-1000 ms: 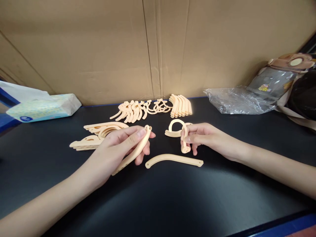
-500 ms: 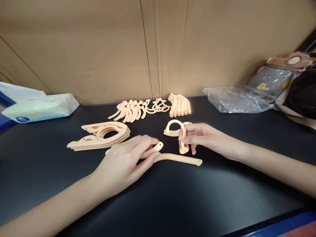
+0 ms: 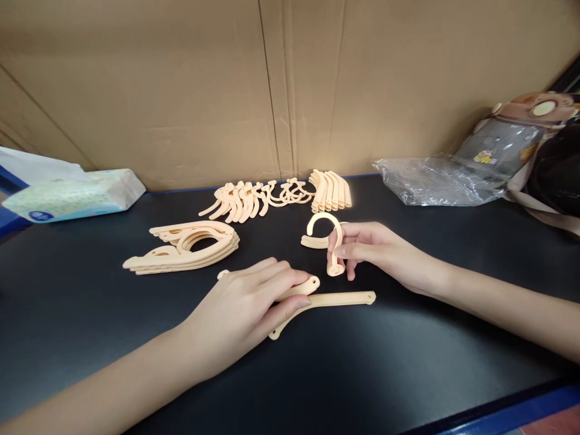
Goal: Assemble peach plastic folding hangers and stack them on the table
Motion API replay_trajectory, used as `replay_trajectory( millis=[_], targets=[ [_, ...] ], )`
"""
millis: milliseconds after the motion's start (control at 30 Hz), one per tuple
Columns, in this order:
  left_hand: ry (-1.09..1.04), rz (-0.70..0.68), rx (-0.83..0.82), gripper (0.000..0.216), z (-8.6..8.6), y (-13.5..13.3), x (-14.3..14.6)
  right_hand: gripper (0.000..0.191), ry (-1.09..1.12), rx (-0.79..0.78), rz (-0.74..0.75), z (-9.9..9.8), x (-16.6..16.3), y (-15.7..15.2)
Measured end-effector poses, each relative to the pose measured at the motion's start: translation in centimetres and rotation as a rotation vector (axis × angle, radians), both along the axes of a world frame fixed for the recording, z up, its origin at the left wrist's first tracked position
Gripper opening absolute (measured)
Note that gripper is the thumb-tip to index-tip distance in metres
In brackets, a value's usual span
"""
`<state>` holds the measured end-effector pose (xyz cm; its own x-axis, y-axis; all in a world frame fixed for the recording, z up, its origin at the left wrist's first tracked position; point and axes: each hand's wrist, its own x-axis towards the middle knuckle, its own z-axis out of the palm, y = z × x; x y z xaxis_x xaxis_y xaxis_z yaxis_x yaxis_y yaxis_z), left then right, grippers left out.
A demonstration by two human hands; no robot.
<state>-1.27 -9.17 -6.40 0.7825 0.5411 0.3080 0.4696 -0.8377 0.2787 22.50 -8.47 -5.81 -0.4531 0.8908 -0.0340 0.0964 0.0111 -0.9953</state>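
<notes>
My left hand (image 3: pixel 247 302) is closed on a cream plastic hanger arm (image 3: pixel 299 287), whose holed end sticks out past the thumb and forefinger; the palm hides most of it. Just under those fingertips a second curved hanger arm (image 3: pixel 342 298) lies on the table. Between thumb and fingers, my right hand (image 3: pixel 362 244) pinches a cream hanger hook (image 3: pixel 324 217), its curve upward and its round base facing me. Behind the hook another cream piece (image 3: pixel 312 242) rests on the table, partly covered.
Stacked folded hangers (image 3: pixel 181 263) lie at the left. At the back are a row of small hanger parts (image 3: pixel 244 202), hooks (image 3: pixel 290 192) and a pile of hanger arms (image 3: pixel 330 190). A tissue pack (image 3: pixel 86 196) stands at left, a clear plastic bag (image 3: pixel 435 181) and a bottle (image 3: pixel 498 142) at right.
My left hand has shifted right and slightly nearer with its hanger arm. The loose arm beneath has turned, showing its near end. My right hand still holds the hook, raised slightly.
</notes>
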Motion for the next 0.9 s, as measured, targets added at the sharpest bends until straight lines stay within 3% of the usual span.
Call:
replay_trajectory(
  millis=[200, 467, 900],
  targets=[
    [-0.035, 0.056, 0.029, 0.017, 0.05, 0.25, 0.04, 0.010, 0.029, -0.031, 0.014, -0.03, -0.34, -0.07],
    [-0.043, -0.013, -0.003, 0.026, 0.10, 0.24, 0.04, 0.010, 0.063, -0.031, 0.002, -0.26, -0.08, -0.02],
    [0.002, -0.026, 0.011, 0.021, -0.35, 0.45, -0.22, 0.009, 0.106, -0.052, 0.019, -0.19, 0.10, 0.11]
  ],
)
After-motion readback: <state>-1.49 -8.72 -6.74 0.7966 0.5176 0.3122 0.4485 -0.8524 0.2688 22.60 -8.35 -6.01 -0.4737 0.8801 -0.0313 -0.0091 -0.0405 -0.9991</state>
